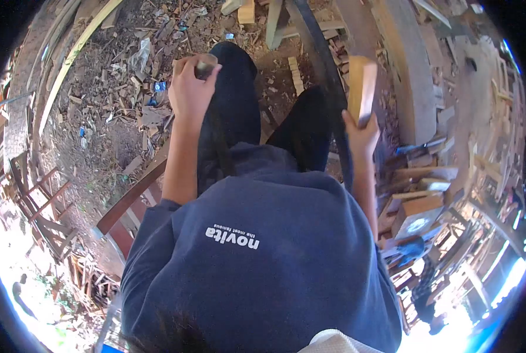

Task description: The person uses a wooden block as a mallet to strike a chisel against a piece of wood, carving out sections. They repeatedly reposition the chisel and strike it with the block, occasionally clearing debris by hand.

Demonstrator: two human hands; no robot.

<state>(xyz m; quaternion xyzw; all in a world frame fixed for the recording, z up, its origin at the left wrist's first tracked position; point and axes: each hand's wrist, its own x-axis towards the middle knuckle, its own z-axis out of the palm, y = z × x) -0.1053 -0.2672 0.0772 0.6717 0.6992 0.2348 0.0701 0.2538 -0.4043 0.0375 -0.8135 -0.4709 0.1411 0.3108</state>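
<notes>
My left hand (187, 91) is raised beside my left knee, its fingers curled around a small greyish-brown piece (206, 63). One dark end shows between thumb and fingers, and I cannot make out its kind. On the other side, my right hand (364, 136) grips a short, pale wooden block (363, 85) by its lower end. The block stands up out of the hand, slightly blurred, its right side brightly lit. The two hands are well apart, with my dark-clothed legs (230, 100) between them.
Wood chips and litter cover the ground (122, 100). A dark curved bar (324, 65) runs beside my right hand. Thick timber (401, 76) and stacked wood pieces (421, 176) lie to the right. A wooden frame (42, 200) stands at the left. Another person (424, 288) is at the lower right.
</notes>
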